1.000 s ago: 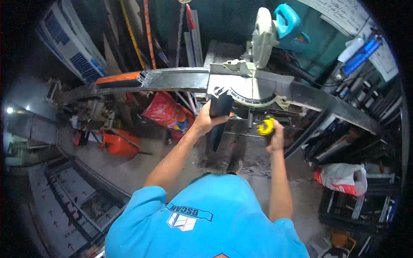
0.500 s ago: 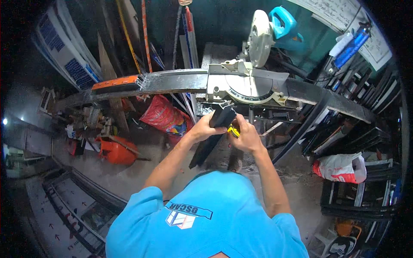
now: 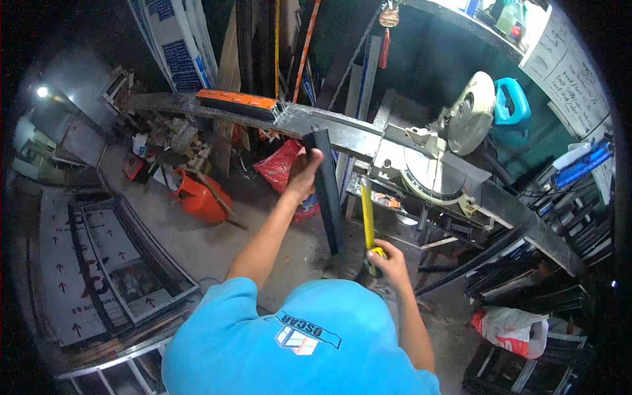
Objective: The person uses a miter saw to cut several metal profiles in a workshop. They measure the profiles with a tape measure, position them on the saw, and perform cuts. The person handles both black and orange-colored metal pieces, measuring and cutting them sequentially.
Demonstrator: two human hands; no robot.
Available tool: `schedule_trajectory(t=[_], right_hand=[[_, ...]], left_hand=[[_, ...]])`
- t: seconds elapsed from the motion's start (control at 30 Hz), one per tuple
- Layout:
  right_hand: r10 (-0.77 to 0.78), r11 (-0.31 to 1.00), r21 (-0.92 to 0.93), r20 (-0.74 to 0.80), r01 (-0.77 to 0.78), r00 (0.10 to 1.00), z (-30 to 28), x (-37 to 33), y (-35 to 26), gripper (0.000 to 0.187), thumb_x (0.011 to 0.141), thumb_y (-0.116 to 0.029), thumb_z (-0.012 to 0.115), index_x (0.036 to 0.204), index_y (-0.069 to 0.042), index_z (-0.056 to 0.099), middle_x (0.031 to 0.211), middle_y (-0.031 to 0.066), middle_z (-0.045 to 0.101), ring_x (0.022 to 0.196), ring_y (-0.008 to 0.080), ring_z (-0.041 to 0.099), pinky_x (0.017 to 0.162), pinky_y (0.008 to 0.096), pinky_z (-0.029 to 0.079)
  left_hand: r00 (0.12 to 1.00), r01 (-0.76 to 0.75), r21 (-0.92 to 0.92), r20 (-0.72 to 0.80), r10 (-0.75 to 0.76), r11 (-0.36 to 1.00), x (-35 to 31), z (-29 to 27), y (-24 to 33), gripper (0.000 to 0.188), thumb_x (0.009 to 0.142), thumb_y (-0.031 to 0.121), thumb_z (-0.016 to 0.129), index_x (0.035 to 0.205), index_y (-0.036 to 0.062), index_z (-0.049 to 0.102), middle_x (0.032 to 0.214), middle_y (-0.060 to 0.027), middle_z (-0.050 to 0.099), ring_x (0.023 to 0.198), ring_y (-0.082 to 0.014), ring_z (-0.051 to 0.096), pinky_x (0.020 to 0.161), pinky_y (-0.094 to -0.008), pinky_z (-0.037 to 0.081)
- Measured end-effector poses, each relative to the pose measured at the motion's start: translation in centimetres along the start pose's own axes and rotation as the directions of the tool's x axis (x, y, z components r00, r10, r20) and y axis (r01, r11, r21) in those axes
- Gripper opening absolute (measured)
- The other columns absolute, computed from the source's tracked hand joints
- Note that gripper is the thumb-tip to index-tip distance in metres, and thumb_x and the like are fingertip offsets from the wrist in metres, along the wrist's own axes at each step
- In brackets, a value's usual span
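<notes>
The person's two bare hands stand apart in front of the bench. The left hand (image 3: 303, 176) is closed around the upper part of a long, straight, black profile (image 3: 329, 201), its thumb across the near face; the profile hangs steeply tilted between body and bench. Whether its upper end touches the bench cannot be told. The right hand (image 3: 394, 264) grips a yellow-and-black pocket tape measure (image 3: 377, 255), whose yellow blade (image 3: 368, 214) runs out away from the body, to the right of the profile and visibly separate from it.

For good handling, the blade is best kept straight and parallel to the profile's edge, its end hook seated squarely, with the left grip firm enough to prevent twisting; an unsupported blade may buckle.

Surroundings: a long, dark, narrow workbench (image 3: 345, 135) crosses the view, bearing an orange-topped black bar (image 3: 237, 101) and a pale metal mitre saw (image 3: 428, 174) with a teal handle (image 3: 498, 102). Below the saw, a cluttered shelf (image 3: 407, 212) lies near the blade's far end and could snag it. A shiny red plastic bag (image 3: 271, 166) sits behind the left hand, limiting room there. An orange plastic container (image 3: 204, 197) and a white-and-red sack (image 3: 526, 334) lie well apart from the hands.
</notes>
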State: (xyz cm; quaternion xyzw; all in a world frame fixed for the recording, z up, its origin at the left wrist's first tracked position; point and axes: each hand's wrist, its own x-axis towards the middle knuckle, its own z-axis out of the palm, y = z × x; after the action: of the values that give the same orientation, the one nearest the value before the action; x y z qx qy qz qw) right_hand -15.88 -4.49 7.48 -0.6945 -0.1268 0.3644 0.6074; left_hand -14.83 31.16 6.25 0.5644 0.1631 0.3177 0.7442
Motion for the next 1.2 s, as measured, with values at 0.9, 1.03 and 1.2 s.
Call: schedule_trajectory(t=[0.9, 1.03, 1.2], right_hand=[[-0.159, 0.984, 0.053, -0.162, 0.169, 0.974, 0.2, 4.9, -0.4, 0.049, 0.083, -0.021, 0.082, 0.122, 0.004, 0.067, 0.098, 0.0055, 0.071, 0.085, 0.0111, 0.064, 0.076, 0.0274, 0.053], [-0.172, 0.982, 0.056, -0.144, 0.182, 0.974, 0.4, 5.7, -1.5, 0.049, 0.083, -0.022, 0.082, 0.122, 0.004, 0.067, 0.098, 0.0057, 0.071, 0.084, 0.0114, 0.064, 0.076, 0.0273, 0.053], [-0.167, 0.984, 0.038, -0.143, 0.174, 0.976, 0.4, 6.5, -1.1, 0.051, 0.083, -0.023, 0.083, 0.123, 0.004, 0.066, 0.099, 0.0066, 0.071, 0.084, 0.0114, 0.065, 0.076, 0.0276, 0.054]], left_hand=[[0.927, 0.352, 0.022, 0.129, -0.352, 0.936, -2.5, 8.4, -4.8, 0.079, 0.097, 0.073, 0.045, 0.121, 0.0006, 0.066, 0.11, -0.0037, 0.063, 0.101, -0.0152, 0.052, 0.092, -0.0328, 0.042], [0.951, 0.298, -0.001, 0.091, -0.297, 0.955, -2.7, 8.6, -5.2, 0.077, 0.098, 0.072, 0.046, 0.12, 0.0013, 0.066, 0.111, -0.0031, 0.062, 0.102, -0.0143, 0.05, 0.093, -0.0314, 0.041], [0.932, 0.347, -0.022, 0.122, -0.342, 0.938, -3.2, 9.0, -3.4, 0.077, 0.098, 0.07, 0.048, 0.122, -0.001, 0.065, 0.115, -0.004, 0.063, 0.107, -0.0147, 0.051, 0.099, -0.0308, 0.039]])
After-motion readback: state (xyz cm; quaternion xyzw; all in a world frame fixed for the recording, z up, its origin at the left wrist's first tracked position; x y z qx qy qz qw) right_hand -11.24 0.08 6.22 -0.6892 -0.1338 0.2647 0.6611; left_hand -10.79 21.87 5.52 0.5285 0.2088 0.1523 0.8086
